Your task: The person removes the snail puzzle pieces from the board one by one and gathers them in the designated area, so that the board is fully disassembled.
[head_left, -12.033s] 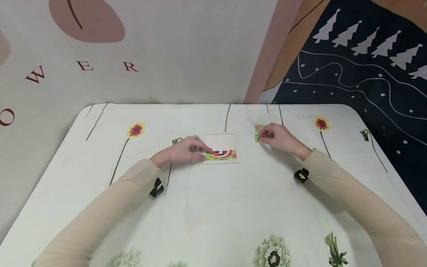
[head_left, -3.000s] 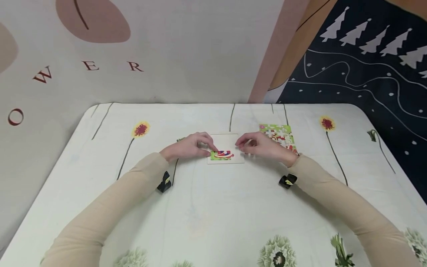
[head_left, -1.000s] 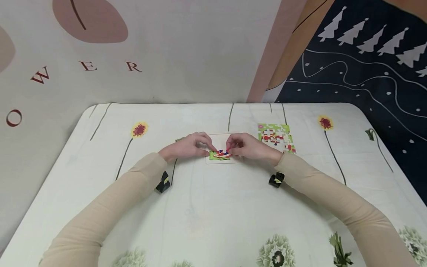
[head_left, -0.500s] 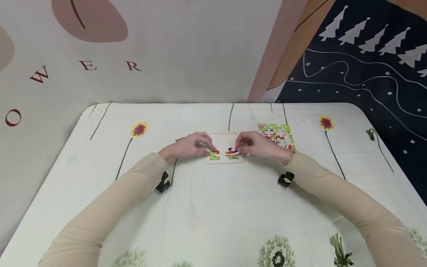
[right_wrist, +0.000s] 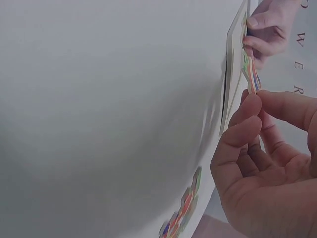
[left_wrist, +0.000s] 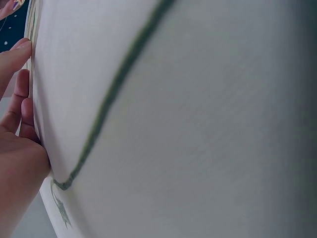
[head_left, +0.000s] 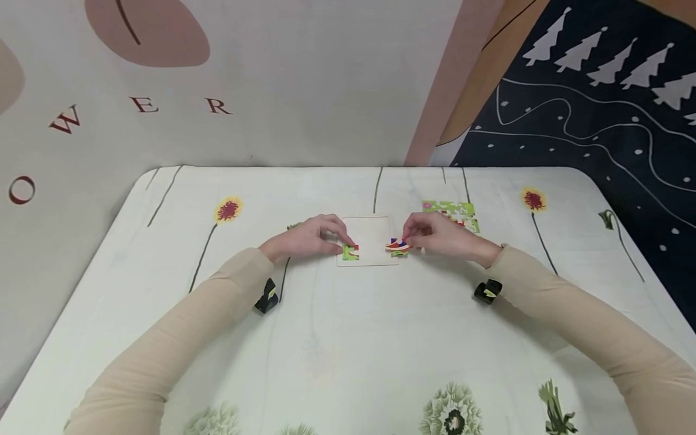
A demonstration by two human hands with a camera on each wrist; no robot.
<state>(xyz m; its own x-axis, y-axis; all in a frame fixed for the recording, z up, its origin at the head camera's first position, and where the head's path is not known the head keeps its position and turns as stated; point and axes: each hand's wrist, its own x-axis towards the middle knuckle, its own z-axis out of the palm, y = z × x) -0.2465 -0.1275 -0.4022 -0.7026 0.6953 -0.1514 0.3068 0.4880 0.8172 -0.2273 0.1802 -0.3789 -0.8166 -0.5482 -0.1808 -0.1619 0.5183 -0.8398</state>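
A square puzzle board with a raised rim lies mid-table. A green and red puzzle piece sits in its lower left corner. My left hand is at the board's left edge, its index fingertip on that piece and its thumb by the rim. My right hand pinches joined puzzle pieces, red, white, blue and green, between thumb and index finger. They are lifted and tilted over the board's right rim. In the right wrist view the pinched pieces show nearly edge-on, above the board.
Behind my right hand lies a group of green, red and white puzzle pieces, partly hidden by the hand. A white flower-print cloth covers the table. A pale curtain with letters and a dark tree-print cloth stand behind.
Over the last second my right hand has taken hold of the joined pieces, lifted them away from the corner piece and carried them rightward. My left hand has stayed in place.
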